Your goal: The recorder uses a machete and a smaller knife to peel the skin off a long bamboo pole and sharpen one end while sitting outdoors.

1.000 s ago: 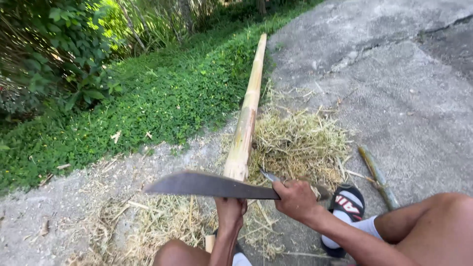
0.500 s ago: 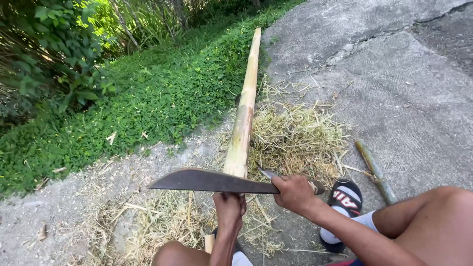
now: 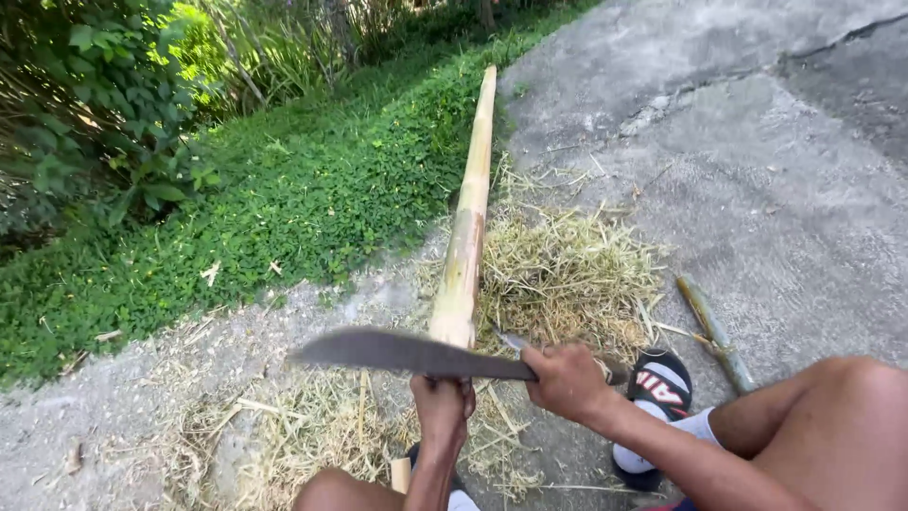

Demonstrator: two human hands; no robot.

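Note:
A long pale bamboo pole [image 3: 469,220] lies on the ground, running away from me toward the grass. My left hand [image 3: 442,409] grips its near end. My right hand [image 3: 566,380] holds the handle of a broad dark machete [image 3: 407,352], whose blade crosses the pole sideways just above my left hand, point to the left. Whether the blade touches the pole I cannot tell.
Dry straw-like shavings [image 3: 567,274] pile beside the pole on the concrete. A short green stalk piece [image 3: 714,333] lies to the right. My foot in a black sandal and white sock [image 3: 657,393] rests nearby. Green ground cover [image 3: 284,208] borders the left.
The machete and both hands stay nearly in place; the blade has shifted slightly along the pole's near end.

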